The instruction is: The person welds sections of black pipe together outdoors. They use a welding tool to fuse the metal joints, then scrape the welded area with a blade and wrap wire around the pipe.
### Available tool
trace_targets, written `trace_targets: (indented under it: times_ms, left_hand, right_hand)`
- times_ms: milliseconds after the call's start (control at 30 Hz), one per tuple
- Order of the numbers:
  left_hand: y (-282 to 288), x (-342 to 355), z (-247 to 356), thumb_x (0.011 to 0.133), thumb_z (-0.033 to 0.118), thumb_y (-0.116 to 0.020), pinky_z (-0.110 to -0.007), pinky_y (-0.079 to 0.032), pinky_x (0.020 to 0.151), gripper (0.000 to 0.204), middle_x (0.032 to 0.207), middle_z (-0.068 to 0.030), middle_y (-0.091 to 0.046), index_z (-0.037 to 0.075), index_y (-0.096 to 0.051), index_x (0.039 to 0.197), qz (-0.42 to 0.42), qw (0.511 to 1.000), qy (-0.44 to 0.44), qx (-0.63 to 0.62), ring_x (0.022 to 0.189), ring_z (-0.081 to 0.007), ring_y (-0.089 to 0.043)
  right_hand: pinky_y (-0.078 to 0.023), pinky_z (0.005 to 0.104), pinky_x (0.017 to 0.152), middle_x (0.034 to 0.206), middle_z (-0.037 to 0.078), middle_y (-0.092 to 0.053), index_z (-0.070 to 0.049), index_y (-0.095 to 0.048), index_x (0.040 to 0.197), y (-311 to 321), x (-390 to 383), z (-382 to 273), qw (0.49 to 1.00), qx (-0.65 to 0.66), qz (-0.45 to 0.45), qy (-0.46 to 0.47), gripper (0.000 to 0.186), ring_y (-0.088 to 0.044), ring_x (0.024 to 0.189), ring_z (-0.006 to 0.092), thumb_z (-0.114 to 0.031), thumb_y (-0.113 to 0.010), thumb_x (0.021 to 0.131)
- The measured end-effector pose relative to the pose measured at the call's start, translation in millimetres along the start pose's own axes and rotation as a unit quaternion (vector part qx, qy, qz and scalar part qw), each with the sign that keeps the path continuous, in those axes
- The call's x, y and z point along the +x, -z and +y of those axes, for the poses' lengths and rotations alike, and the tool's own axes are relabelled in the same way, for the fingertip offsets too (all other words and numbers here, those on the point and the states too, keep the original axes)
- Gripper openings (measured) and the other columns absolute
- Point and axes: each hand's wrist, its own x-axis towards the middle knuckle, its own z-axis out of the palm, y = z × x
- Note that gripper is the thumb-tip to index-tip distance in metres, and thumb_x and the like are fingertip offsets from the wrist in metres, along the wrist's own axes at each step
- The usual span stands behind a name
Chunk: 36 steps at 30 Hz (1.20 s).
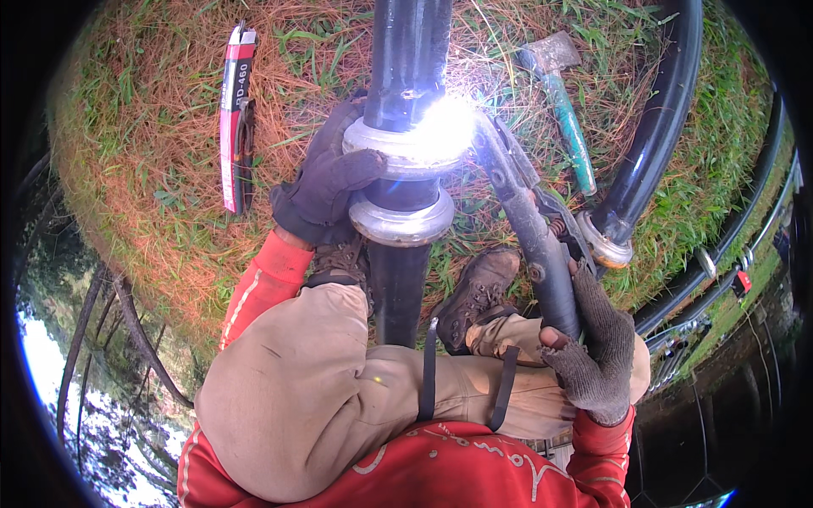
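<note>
A black pipe (408, 51) runs between my legs, with a silvery upper flange ring (373, 144) and a lower flange ring (400, 224) around it. In a dark glove, my left hand (326, 178) wraps the pipe's left side, its thumb lying on the upper ring. A welding electrode holder (535, 233) slants up from my right hand (597, 360), which grips its handle in a grey knit glove with bare fingertips. At the right edge of the upper ring burns a white welding arc (446, 127); its glare hides the joint and the electrode tip.
Beyond the holder lies a hatchet-like tool with a green handle (569, 127). A red, white and black carton (230, 127) rests on the grass at left. Another black pipe (665, 110) curves along the right, ending in a ring (608, 245). My boot (478, 296) stands beside the pipe.
</note>
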Motion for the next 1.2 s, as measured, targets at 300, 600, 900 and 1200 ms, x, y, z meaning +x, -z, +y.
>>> trace_targets:
  times_ms: [300,600,900,1200]
  left_hand:
    - [2.8,0.2,0.3,0.078,0.034,-0.091,-0.042,-0.054,0.117,0.1,0.148,-0.0151,-0.066,0.0,-0.047,0.162,-0.002,1.0,0.01,0.001,0.135,-0.0262,-0.066]
    - [0.0,0.8,0.8,0.078,0.033,-0.091,-0.043,-0.053,0.118,0.103,0.148,-0.0165,-0.065,-0.001,-0.044,0.163,0.0,1.0,0.013,-0.007,0.135,-0.0274,-0.066]
    - [-0.4,-0.1,2.5,0.079,0.034,-0.091,-0.043,-0.051,0.119,0.103,0.149,-0.016,-0.064,0.0,-0.044,0.164,-0.005,1.0,0.013,-0.002,0.137,-0.0267,-0.065]
    - [2.5,-1.3,1.1,0.079,0.036,-0.089,-0.043,-0.051,0.119,0.101,0.147,-0.0146,-0.065,0.001,-0.046,0.163,-0.007,1.0,0.012,0.011,0.136,-0.0259,-0.065]
  right_hand:
    - [-0.052,0.0393,0.113,0.134,0.027,-0.077,0.013,-0.054,0.158,0.1,0.0,0.8,1.0,0.012,-0.004,-0.009,0.091,-0.073,0.125,0.0273,-0.027,-0.089,0.084]
    - [-0.051,0.0396,0.114,0.144,0.027,-0.072,0.012,-0.053,0.16,3.8,-0.2,0.0,0.998,0.04,0.029,-0.035,0.09,-0.07,0.129,0.0275,-0.027,-0.088,0.087]
    - [-0.045,0.0403,0.121,0.141,0.029,-0.073,0.013,-0.055,0.158,-0.3,1.4,-1.0,1.0,0.008,0.007,0.002,0.086,-0.067,0.135,0.029,-0.024,-0.086,0.087]
    - [-0.049,0.0398,0.115,0.132,0.027,-0.077,0.013,-0.057,0.156,-0.3,1.9,2.0,1.0,-0.013,0.007,0.026,0.086,-0.071,0.126,0.0262,-0.026,-0.087,0.085]
